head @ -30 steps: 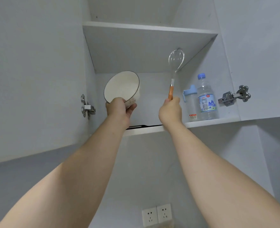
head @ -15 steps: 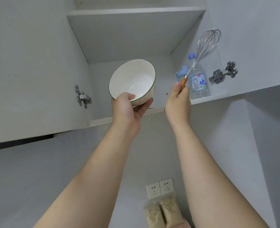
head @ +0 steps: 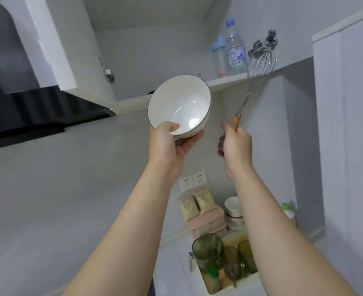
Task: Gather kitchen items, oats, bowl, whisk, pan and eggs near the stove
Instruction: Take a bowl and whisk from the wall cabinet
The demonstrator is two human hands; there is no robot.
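My left hand (head: 169, 144) grips a white bowl (head: 179, 105) with a dark rim, tilted so its inside faces me, just below the open wall cupboard. To its right, my right hand (head: 236, 144) holds a metal whisk (head: 259, 67) by its orange handle, with the wire head pointing up in front of the cupboard shelf edge. Two clear bags of oats (head: 195, 202) lean against the wall on the counter below, under the sockets. No pan or eggs can be made out.
The open cupboard shelf (head: 225, 81) holds a water bottle (head: 235, 48) and a blue-lidded cup (head: 218, 54). On the counter sit stacked bowls (head: 232, 212), pink-lidded boxes (head: 206, 223) and green glasses (head: 208, 251) in a tray. A dark range hood (head: 26, 107) hangs at left.
Both hands have come down and out of the cupboard with the bowl and whisk. My view has tipped downward, bringing the counter, oats and glasses into sight.
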